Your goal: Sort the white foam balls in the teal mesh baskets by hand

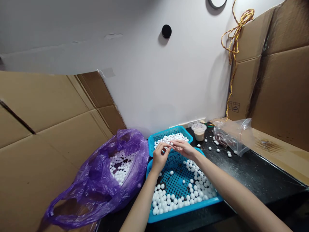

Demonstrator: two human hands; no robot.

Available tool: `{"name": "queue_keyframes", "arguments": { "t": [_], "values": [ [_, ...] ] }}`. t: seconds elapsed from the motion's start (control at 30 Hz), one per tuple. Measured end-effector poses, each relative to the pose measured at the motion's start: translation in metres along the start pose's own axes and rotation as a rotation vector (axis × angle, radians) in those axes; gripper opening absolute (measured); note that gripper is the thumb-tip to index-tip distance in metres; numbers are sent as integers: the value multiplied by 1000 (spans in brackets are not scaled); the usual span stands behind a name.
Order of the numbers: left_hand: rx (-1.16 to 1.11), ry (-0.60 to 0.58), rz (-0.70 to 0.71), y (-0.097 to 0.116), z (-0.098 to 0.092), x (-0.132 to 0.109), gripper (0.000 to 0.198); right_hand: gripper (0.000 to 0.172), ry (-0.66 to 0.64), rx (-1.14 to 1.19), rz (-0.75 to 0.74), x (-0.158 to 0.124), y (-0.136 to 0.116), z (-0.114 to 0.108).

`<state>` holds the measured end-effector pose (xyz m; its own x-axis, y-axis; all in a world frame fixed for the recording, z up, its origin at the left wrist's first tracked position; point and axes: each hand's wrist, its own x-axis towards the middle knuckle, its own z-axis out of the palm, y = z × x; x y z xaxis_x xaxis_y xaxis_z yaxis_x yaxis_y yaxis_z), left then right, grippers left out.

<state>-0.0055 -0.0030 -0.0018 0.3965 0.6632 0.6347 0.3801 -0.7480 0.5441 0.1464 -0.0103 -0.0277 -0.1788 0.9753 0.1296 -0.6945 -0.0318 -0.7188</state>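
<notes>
1. Brown corrugated cardboard sheets (43, 106) stand well to the left and right of the hands, lining both sides of the work area.
2. A white painted wall (154, 74) rises straight ahead of the hands.
3. A black speckled countertop (256, 174) extends beneath and to the right of the hands.
4. A translucent purple plastic carrier bag (96, 193) lies open just left of the hands, with white balls visible inside.
5. A rectangular bright-blue plastic mesh basket (183, 214) sits directly below the hands. It is the nearer of two baskets, and its far edge lies under the right wrist.
6. A second bright-blue plastic mesh basket (166, 132) sits just ahead of the hands, holding a mound of white balls.
7. A crumpled clear plastic bag (233, 137) lies ahead and to the right of the hands.
8. A coiled yellow-and-brown twisted cord (233, 48) hangs well above and to the right of the hands.
9. A clear plastic cup (199, 132) with a domed lid and beige contents stands just ahead of the right hand.
10. The left hand (159, 158) is curled into a narrow pinch. The right hand (183, 149) reaches across, its fingers nearly closed and meeting the left fingertips. Whether either hand holds a ball cannot be confirmed.
11. Small white foam balls (173, 201) fill much of the basket below the hands, and a few lie loose on the countertop to the right (218, 150).
</notes>
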Motion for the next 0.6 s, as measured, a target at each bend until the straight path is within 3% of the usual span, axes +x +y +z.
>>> {"name": "queue_keyframes", "arguments": {
  "t": [0.6],
  "values": [
    [11, -10, -8, -3, 1, 0, 23, 25, 27, -27, 21, 1, 3, 1]
  ]
}}
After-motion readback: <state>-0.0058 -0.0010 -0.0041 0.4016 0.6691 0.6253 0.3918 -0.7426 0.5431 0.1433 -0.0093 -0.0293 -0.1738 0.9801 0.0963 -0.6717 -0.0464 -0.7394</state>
